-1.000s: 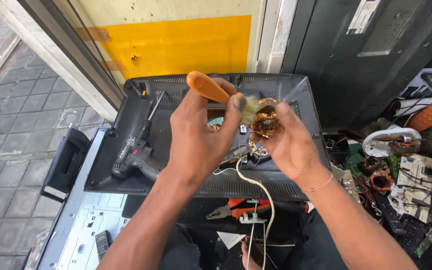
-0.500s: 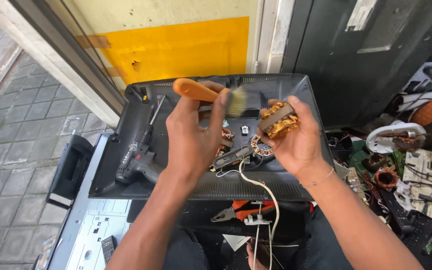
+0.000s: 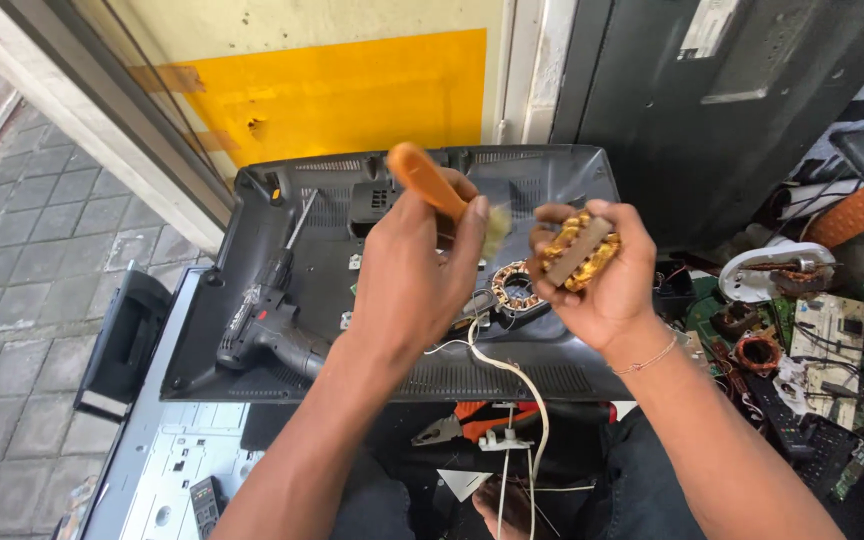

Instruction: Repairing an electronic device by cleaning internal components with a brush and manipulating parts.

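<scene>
My left hand (image 3: 407, 275) grips a brush with an orange handle (image 3: 422, 182); its pale bristles (image 3: 495, 228) are blurred and sit just left of the part in my other hand. My right hand (image 3: 602, 280) holds up a small motor stator with copper windings (image 3: 577, 250), its grey steel core facing me. Both hands hover above a dark grey plastic back cover of a screen (image 3: 562, 345) lying flat. A second round copper-wound part (image 3: 518, 288) rests on that cover below my hands, and a white cable (image 3: 512, 375) runs down from it.
A black power drill (image 3: 267, 325) lies on the cover's left side. Orange-handled pliers (image 3: 472, 425) sit near my lap. Circuit boards (image 3: 832, 340), copper coils (image 3: 757, 352) and a white part (image 3: 767, 272) crowd the right. A yellow wall panel (image 3: 342, 90) stands behind; paving (image 3: 22, 260) lies left.
Both hands have stayed raised over the cover while the brush shifted back and forth beside the stator; the stator has turned in my right hand so its grey core faces up.
</scene>
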